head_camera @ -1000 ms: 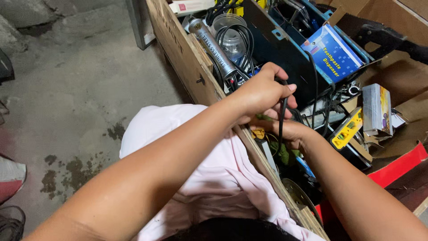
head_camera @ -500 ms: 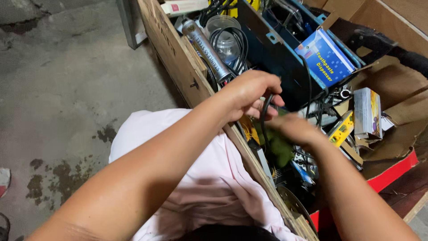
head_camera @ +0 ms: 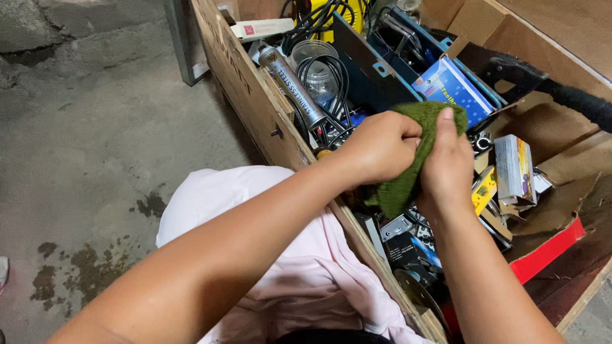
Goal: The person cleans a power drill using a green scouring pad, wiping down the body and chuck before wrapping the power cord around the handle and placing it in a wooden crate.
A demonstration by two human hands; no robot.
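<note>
My left hand and right hand clamped together on green knitted wool cloth, bunched above cluttered wooden crate, near edge, so nothing dangles

We are reaching both bare forearms forward and to the right, and both hands are meeting over the wooden crate. Our left arm is running diagonally up from the lower left, crossing above the crate's near wall, wrist bending slightly down. Our left hand is curling into a loose fist, knuckles up, fingers closing on a green cloth. Our right arm is coming up from the bottom right, steeper, lying inside the crate's near wall. Our right hand is standing upright with its back toward us, thumb pointing up, pressing the same cloth against the left hand. The two hands are touching.
</note>
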